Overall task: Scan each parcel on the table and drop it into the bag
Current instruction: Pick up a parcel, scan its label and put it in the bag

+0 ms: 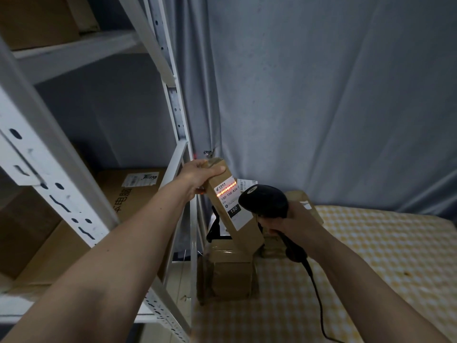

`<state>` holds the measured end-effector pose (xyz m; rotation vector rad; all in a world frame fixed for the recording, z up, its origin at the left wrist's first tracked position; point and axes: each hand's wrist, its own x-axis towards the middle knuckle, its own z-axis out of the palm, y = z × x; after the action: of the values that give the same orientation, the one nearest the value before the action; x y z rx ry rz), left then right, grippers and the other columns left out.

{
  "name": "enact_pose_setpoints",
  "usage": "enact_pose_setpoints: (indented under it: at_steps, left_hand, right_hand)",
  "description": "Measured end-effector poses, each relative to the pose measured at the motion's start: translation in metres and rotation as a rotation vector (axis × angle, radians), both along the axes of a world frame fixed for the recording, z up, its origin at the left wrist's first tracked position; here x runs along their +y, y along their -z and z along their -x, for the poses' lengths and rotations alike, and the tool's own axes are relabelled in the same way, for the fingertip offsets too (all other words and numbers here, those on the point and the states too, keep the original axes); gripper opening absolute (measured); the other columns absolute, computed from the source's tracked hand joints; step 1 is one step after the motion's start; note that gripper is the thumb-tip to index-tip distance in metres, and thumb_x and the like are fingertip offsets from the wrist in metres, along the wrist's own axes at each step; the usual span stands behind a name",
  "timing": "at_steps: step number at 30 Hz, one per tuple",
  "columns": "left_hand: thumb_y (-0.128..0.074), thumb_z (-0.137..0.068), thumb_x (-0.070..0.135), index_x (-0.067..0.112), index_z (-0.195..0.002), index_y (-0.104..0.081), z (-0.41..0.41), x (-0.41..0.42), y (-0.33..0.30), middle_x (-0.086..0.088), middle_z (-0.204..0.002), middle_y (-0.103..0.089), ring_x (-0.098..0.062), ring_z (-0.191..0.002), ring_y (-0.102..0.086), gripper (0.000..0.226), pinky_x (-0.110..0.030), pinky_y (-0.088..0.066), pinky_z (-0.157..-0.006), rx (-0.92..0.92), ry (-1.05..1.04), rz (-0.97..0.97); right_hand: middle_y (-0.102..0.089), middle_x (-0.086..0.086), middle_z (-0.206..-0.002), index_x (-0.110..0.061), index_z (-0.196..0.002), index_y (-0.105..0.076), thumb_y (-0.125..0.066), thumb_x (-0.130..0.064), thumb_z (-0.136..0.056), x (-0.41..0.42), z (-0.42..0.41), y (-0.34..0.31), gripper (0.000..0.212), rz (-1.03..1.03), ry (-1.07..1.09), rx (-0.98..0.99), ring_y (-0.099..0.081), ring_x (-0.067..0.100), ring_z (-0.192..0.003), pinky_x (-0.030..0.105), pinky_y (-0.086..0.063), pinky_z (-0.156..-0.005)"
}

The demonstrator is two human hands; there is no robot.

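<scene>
**Scan under way, parcel held up off the counter**

The left hand (201, 174) grips the top end of a long brown parcel (232, 206), thumb across its front and fingers curled behind, holding it tilted above the counter (371, 256) with its lower end hanging over the other boxes. The right hand (291, 221) is wrapped around the handle of a black scanner (263, 200), whose head sits just beside the parcel's white label (228, 198). An orange-red scan line falls across the upper part of that label, so this looks like the scanning step for this parcel, with the drop into the bag yet to come. No bag can be clearly made out; a dark shape behind the parcel near the shelf (74, 169) might be one, but that cannot be told.

More taped parcels (227, 271) stand on the checked cloth below and behind the hands, so work remains.

Risks from here, as a judgement: the beam crosses the label at a slant, and the scanner is very near, so the code may fail to read. The one-ended grip leaves the long parcel free to swing or slip, and its low end could knock the boxes beneath. The scanner's cable (319, 300) trails across the counter and could snag on them.
</scene>
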<state>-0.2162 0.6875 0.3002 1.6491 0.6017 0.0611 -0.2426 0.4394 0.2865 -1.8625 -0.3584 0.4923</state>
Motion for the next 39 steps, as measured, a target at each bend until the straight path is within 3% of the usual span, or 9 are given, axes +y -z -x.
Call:
enact_pose_setpoints:
  at_steps: [4,12,19,22,26,33,39]
  left_hand:
    - [-0.081,-0.076,0.023,0.016,-0.134,-0.048,-0.001,0.0,0.001,-0.009,-0.112,-0.063,-0.017,-0.085,-0.064,0.067,-0.03,-0.051,-0.06,-0.009,-0.014,0.0]
    - [-0.078,-0.078,0.026,0.014,-0.132,-0.049,0.002,-0.003,0.001,-0.007,-0.102,-0.065,-0.02,-0.088,-0.065,0.062,-0.032,-0.053,-0.064,0.001,-0.005,-0.002]
    - [-0.077,-0.08,0.031,0.008,-0.124,-0.052,0.003,-0.019,0.019,-0.01,-0.101,-0.067,-0.024,-0.092,-0.064,0.056,-0.045,-0.056,-0.081,-0.005,-0.099,0.149]
    - [-0.074,-0.081,0.039,0.011,-0.127,-0.048,0.005,-0.035,0.038,-0.015,-0.112,-0.063,-0.03,-0.096,-0.063,0.059,-0.046,-0.059,-0.072,0.018,-0.154,0.311]
    - [-0.073,-0.083,0.039,0.02,-0.12,-0.053,0.005,-0.068,0.065,-0.016,-0.121,-0.06,-0.035,-0.109,-0.059,0.047,-0.053,-0.057,-0.079,0.08,-0.114,0.567]
    - [-0.077,-0.081,0.026,0.018,-0.105,-0.06,0.007,-0.145,0.087,-0.018,-0.115,-0.063,-0.035,-0.108,-0.059,0.031,-0.056,-0.054,-0.084,0.227,0.024,0.729]
    - [-0.073,-0.084,0.017,0.012,-0.104,-0.061,-0.005,-0.222,0.088,-0.016,-0.106,-0.064,-0.036,-0.11,-0.059,0.024,-0.057,-0.044,-0.101,0.323,0.213,0.732]
  right_hand:
    - [-0.068,0.026,-0.093,-0.005,-0.099,-0.065,-0.068,-0.007,-0.084,-0.001,-0.001,0.002,0.015,0.012,0.021,-0.023,-0.064,0.028,-0.079,0.039,-0.053,-0.077]
    - [-0.068,0.024,-0.09,-0.006,-0.093,-0.066,-0.07,-0.01,-0.083,-0.003,0.001,0.007,0.012,0.031,0.038,-0.035,-0.067,0.036,-0.086,0.048,-0.053,-0.086]
    - [-0.065,0.001,-0.068,-0.02,-0.082,-0.065,-0.073,-0.011,-0.08,-0.012,0.006,0.009,0.012,-0.03,0.153,-0.019,-0.062,0.016,-0.067,0.032,-0.05,-0.069]
    - [-0.067,-0.009,-0.068,-0.027,-0.086,-0.063,-0.073,-0.005,-0.079,-0.023,0.011,0.014,0.026,-0.103,0.239,-0.022,-0.064,0.007,-0.065,0.024,-0.052,-0.066]
    - [-0.066,-0.015,-0.058,-0.019,-0.083,-0.065,-0.072,0.001,-0.079,-0.048,0.018,0.026,0.022,-0.185,0.356,0.03,-0.06,-0.003,-0.058,0.009,-0.043,-0.054]
    - [-0.064,-0.008,-0.062,-0.015,-0.083,-0.065,-0.07,0.004,-0.079,-0.103,0.028,0.035,0.021,-0.236,0.534,0.083,-0.061,0.004,-0.06,0.013,-0.047,-0.055]
    - [-0.056,0.011,-0.071,-0.001,-0.091,-0.065,-0.072,-0.001,-0.08,-0.174,0.038,0.038,0.013,-0.258,0.694,0.117,-0.054,0.023,-0.072,0.027,-0.042,-0.063]
